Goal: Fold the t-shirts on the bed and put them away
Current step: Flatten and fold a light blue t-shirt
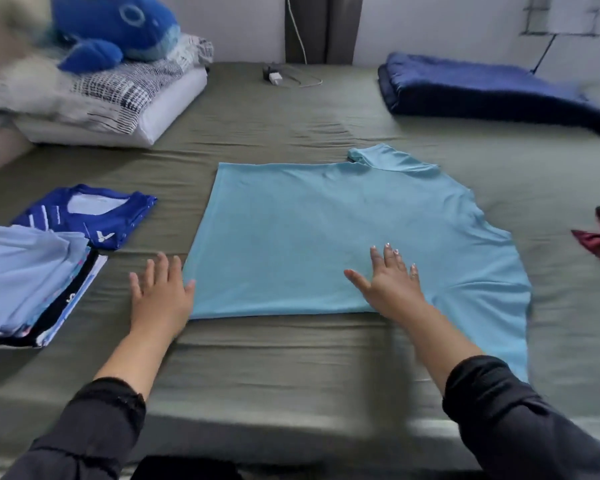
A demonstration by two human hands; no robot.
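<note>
Both grips flat | right hand (392,282) on t-shirt (309,237) | left hand (160,292) beside hem

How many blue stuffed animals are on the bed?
1: the blue plush whale sits on the patterned pillow stack at the bed's far left corner. None other shows.

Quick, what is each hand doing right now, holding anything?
Left hand: open, fingers straight, flat at the left edge of the light blue t-shirt.
Right hand: open, pressing flat on that t-shirt, holding nothing.
</note>
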